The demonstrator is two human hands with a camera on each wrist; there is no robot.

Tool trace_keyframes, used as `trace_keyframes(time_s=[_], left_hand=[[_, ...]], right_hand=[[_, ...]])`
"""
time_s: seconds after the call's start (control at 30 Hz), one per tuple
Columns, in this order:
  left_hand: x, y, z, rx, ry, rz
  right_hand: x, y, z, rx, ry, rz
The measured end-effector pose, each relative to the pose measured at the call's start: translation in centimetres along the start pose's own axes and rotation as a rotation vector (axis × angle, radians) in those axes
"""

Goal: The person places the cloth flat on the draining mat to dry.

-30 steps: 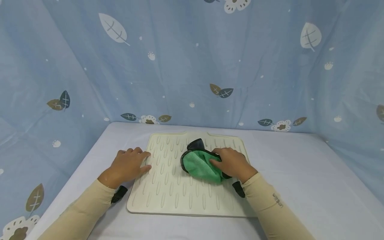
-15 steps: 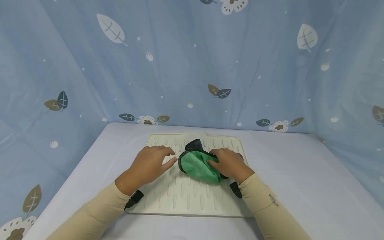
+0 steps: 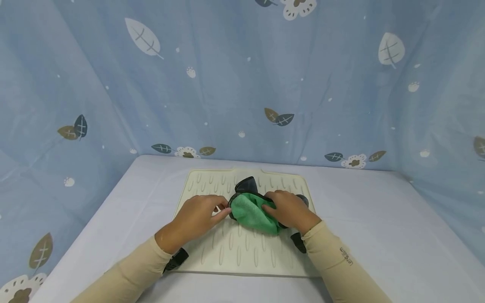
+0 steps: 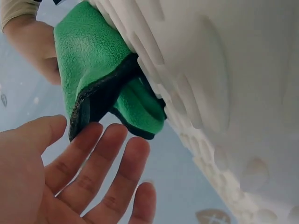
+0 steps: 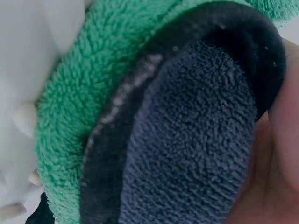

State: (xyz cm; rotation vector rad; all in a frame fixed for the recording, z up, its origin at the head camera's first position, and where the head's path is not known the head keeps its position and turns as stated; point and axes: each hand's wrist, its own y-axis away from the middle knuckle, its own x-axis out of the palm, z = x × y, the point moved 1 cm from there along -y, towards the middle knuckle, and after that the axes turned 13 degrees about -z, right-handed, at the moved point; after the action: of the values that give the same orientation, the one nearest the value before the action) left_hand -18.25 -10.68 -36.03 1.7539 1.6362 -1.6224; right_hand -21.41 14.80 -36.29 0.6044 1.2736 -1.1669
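A crumpled microfiber cloth (image 3: 251,212), green plush on one side and dark grey on the other with black edging, lies on a cream ridged mat (image 3: 227,256). My right hand (image 3: 289,210) grips its right part, thumb over the green side; the right wrist view shows a grey fold (image 5: 187,135) against the palm. My left hand (image 3: 201,216) is at the cloth's left edge. In the left wrist view its thumb and index fingertip stand on either side of the black-edged corner (image 4: 77,121), still spread apart; whether the index finger touches the edging I cannot tell.
The mat lies on a white-covered table (image 3: 363,219), which extends to both sides. A blue curtain (image 3: 227,84) with printed leaves and flowers encloses the back and sides. A dark strap (image 3: 176,259) shows at the left wrist, another dark piece (image 3: 298,243) by the right.
From the mat's left edge my left hand has moved right to the cloth's left edge. My right hand has kept its hold on the cloth, nearly in place.
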Motion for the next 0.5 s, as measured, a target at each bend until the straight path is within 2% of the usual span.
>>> trace_keyframes(time_s=[0.2,0.5], left_hand=[[0.13,0.07,-0.16,-0.043,-0.013,-0.003],[0.1,-0.14,-0.26,-0.044,-0.052,-0.051]], right_hand=[[0.52,0.09,0.14,-0.028,0.031,-0.009],[0.43,0.12,0.17,-0.05,0.052,-0.032]])
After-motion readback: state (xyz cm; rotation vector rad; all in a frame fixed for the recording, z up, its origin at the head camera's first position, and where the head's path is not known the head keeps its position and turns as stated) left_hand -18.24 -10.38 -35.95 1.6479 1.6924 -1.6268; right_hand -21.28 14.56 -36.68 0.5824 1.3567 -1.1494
